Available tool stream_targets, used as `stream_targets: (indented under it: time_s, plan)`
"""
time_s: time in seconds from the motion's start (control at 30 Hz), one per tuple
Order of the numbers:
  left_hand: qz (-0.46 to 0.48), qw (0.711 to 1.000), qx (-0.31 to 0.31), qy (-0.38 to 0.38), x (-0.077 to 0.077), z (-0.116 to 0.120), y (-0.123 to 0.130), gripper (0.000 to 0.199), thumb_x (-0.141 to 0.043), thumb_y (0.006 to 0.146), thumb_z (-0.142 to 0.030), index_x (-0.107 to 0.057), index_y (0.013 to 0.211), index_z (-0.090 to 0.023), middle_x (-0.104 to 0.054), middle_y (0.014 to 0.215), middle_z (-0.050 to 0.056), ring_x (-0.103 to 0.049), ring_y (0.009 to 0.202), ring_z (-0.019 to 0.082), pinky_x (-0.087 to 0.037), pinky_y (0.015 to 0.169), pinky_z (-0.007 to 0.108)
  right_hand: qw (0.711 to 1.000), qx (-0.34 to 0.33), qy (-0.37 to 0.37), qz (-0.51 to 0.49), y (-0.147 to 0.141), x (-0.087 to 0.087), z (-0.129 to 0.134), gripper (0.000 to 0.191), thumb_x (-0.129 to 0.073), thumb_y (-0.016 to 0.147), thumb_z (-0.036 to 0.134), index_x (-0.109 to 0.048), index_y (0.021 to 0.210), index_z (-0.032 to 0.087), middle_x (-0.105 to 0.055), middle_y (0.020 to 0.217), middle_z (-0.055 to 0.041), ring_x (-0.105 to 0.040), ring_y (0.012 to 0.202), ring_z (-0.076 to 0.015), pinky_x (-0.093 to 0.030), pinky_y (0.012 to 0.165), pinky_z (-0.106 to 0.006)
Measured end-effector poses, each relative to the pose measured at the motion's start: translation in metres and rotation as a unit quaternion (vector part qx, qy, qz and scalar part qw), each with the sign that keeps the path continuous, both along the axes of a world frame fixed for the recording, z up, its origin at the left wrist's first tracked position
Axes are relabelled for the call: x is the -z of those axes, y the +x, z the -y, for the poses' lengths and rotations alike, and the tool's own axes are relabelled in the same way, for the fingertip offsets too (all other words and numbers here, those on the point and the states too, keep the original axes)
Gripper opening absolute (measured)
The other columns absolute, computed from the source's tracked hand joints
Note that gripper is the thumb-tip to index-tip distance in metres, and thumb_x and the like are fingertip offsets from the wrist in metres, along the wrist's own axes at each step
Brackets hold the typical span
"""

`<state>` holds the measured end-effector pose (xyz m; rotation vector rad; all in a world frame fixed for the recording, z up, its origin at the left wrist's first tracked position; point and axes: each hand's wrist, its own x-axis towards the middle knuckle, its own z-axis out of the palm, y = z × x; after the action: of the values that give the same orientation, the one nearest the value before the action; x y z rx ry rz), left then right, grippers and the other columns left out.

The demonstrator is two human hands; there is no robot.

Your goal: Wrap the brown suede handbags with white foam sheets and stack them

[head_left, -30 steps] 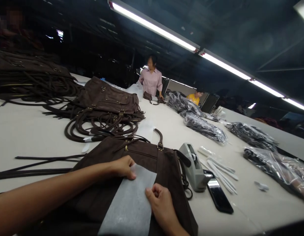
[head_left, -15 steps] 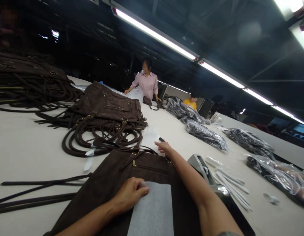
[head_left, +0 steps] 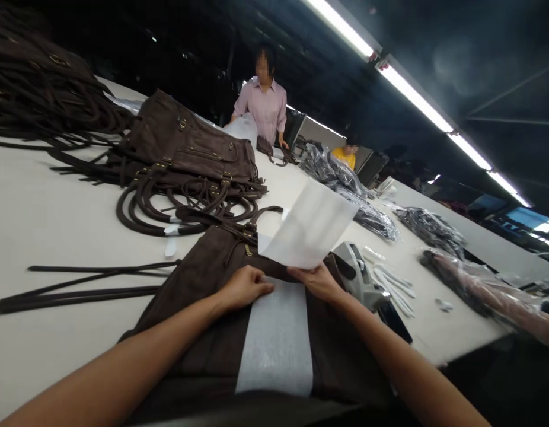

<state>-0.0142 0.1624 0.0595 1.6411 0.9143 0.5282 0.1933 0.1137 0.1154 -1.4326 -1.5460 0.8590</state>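
Observation:
A dark brown bag (head_left: 203, 332) with a brass zipper pull lies flat in front of me. Down its middle runs a strip of thin white paper (head_left: 277, 344). My left hand (head_left: 244, 289) has its thumb and curled fingers at the upper left corner of this strip, closed on it. Beside it, my right hand (head_left: 318, 283) pinches the lower edge of a second white paper sheet (head_left: 316, 225), which stands up tilted over the bag's top. The bag's handles (head_left: 270, 210) are partly hidden behind that sheet.
More brown bags (head_left: 190, 139) with looped handles are stacked beyond, and another pile (head_left: 43, 89) is far left. Dark straps (head_left: 92, 293) lie left. A grey tape dispenser (head_left: 361, 276), white strips (head_left: 392, 287) and plastic-wrapped bags (head_left: 372, 216) are right. A person in pink (head_left: 263, 110) stands across the table.
My right hand has drawn back from the bag's far edge and now holds up the second paper sheet. My left hand stays at the first strip. The camera view has tipped downward.

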Motion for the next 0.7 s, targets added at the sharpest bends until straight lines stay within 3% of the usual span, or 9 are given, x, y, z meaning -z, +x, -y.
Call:
stream_targets:
  time_s: [0.07,0.13,0.27,0.33,0.47,0.57,0.7]
  plan:
    - [0.017,1.0,0.004,-0.006,0.001,-0.002,-0.001,0.032,-0.069,0.061,-0.046,-0.064,0.065,-0.015,-0.061,0.064,0.003,-0.053,0.064,0.018,-0.035,0.055,0.026,0.999,0.008,0.024,0.031,-0.004,0.014,0.029,0.037,-0.072,0.079,0.044,-0.074,0.1,0.014,-0.073,0.107,-0.0099,-0.067,0.099,-0.0234,-0.051,0.095,-0.041]
    - [0.039,0.999,0.013,-0.007,0.0,-0.002,-0.003,0.035,-0.071,0.058,-0.045,-0.069,0.073,-0.013,-0.07,0.077,0.007,-0.06,0.076,0.023,-0.043,0.062,0.028,0.995,-0.025,0.061,0.081,-0.006,0.026,0.05,0.032,-0.069,0.083,0.04,-0.074,0.106,0.018,-0.072,0.114,-0.0094,-0.064,0.11,-0.0244,-0.047,0.101,-0.043]
    - [0.067,0.997,0.042,-0.015,-0.004,0.005,-0.007,0.042,-0.074,0.057,-0.046,-0.074,0.08,-0.011,-0.075,0.086,0.01,-0.065,0.082,0.028,-0.05,0.073,0.034,0.962,-0.073,0.159,0.208,-0.007,0.04,0.076,0.024,-0.063,0.089,0.022,-0.074,0.109,0.028,-0.07,0.119,-0.0057,-0.059,0.118,-0.0227,-0.044,0.105,-0.046]
    - [0.072,0.996,0.048,-0.023,-0.006,0.008,-0.007,0.042,-0.074,0.057,-0.046,-0.075,0.08,-0.01,-0.075,0.082,0.009,-0.066,0.078,0.027,-0.052,0.072,0.035,0.939,-0.065,0.201,0.271,-0.009,0.042,0.083,0.027,-0.059,0.089,0.014,-0.073,0.109,0.027,-0.07,0.117,-0.0051,-0.06,0.115,-0.0218,-0.042,0.106,-0.048]
    - [0.076,0.996,0.044,-0.034,-0.011,0.011,-0.009,0.036,-0.074,0.056,-0.043,-0.073,0.073,-0.011,-0.074,0.077,0.007,-0.065,0.076,0.026,-0.052,0.067,0.032,0.902,-0.114,0.25,0.332,-0.017,0.037,0.087,0.033,-0.051,0.089,0.005,-0.068,0.112,0.02,-0.065,0.125,-0.0086,-0.054,0.122,-0.0223,-0.042,0.108,-0.045]
    - [0.073,0.996,0.037,-0.032,-0.017,0.012,-0.012,0.029,-0.074,0.056,-0.04,-0.071,0.067,-0.013,-0.073,0.077,0.005,-0.064,0.079,0.025,-0.051,0.066,0.03,0.903,-0.156,0.244,0.318,-0.02,0.034,0.086,0.043,-0.044,0.088,0.001,-0.061,0.124,0.019,-0.062,0.13,-0.0095,-0.054,0.122,-0.0206,-0.045,0.105,-0.04]
    - [0.061,0.997,0.043,-0.031,-0.021,0.013,-0.014,0.029,-0.074,0.055,-0.04,-0.07,0.065,-0.014,-0.072,0.075,0.005,-0.062,0.076,0.024,-0.05,0.065,0.03,0.92,-0.181,0.197,0.285,-0.018,0.033,0.084,0.045,-0.054,0.091,0.012,-0.057,0.133,0.025,-0.067,0.115,-0.0065,-0.059,0.107,-0.0204,-0.047,0.098,-0.038]
